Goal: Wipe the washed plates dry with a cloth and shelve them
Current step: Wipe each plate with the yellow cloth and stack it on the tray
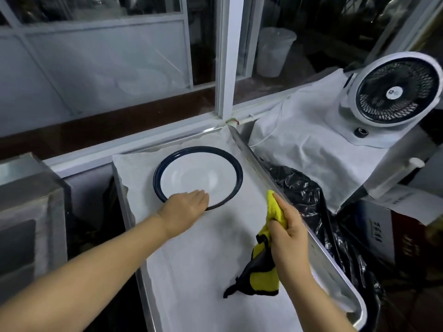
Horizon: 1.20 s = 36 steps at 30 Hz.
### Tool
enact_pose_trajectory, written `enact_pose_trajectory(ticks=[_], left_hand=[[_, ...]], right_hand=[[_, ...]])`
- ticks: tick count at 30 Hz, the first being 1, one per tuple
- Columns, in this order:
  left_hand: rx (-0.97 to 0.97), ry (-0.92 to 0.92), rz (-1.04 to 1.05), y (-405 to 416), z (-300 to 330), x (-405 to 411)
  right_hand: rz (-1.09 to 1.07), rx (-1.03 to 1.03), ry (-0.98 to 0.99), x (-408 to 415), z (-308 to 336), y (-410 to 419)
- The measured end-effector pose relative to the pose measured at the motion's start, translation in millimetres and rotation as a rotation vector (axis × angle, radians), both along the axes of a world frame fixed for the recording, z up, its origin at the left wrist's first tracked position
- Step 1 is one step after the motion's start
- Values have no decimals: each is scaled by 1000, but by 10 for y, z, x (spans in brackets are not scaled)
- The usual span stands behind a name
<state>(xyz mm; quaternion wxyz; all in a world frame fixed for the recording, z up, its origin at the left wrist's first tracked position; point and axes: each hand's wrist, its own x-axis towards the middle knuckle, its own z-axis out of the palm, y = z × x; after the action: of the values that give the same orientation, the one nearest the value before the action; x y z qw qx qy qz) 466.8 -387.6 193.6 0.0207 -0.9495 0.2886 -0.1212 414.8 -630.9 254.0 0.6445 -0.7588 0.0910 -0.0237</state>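
A white plate (pixel 201 173) with a dark blue rim lies flat at the far end of a metal tray (pixel 254 161) lined with white cloth. My left hand (pixel 184 209) lies over the plate's near rim, fingers straight and reaching onto the white surface. My right hand (pixel 291 232) grips a yellow cloth (pixel 266 269) with black trim; the cloth hangs down above the tray's right side, to the right of the plate.
A white desk fan (pixel 393 92) stands on a cloth-covered surface at the right. A black plastic bag (pixel 309 195) sits beside the tray's right edge. A window frame (pixel 227 56) rises behind the tray. A grey box (pixel 26 212) stands at the left.
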Motion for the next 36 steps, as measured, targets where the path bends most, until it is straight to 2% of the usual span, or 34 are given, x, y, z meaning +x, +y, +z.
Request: enact_pose_trajectory(ticks=[3, 6, 9, 14, 17, 19, 23, 26, 30, 33, 36], left_hand=[[17, -134, -7, -11, -82, 26], [69, -181, 17, -29, -173, 34], [116, -123, 39, 4, -244, 9], [178, 188, 175, -81, 19, -34], [178, 214, 241, -82, 159, -106], [179, 159, 196, -13, 319, -290], [33, -72, 203, 340, 672, -811], [-117, -210, 357, 781, 956, -1381], [-189, -196, 627, 1482, 1074, -2241], [-302, -89, 896, 2023, 922, -2918], [-440, 193, 1218, 2546, 652, -3498]], right_hand=[[7, -6, 22, 26, -35, 30], [19, -22, 18, 42, -82, 54], [30, -32, 18, 53, -121, 60], [63, -48, -6, 31, -75, 171], [93, -71, -39, -11, -51, 292], [134, -89, -66, -58, 41, 405], [282, -108, -200, -228, 346, 771], [422, -98, -308, -439, 622, 1174], [592, -74, -425, -820, 841, 1836], [699, -53, -450, -1175, 802, 2369], [772, -44, -411, -1560, 686, 2910]])
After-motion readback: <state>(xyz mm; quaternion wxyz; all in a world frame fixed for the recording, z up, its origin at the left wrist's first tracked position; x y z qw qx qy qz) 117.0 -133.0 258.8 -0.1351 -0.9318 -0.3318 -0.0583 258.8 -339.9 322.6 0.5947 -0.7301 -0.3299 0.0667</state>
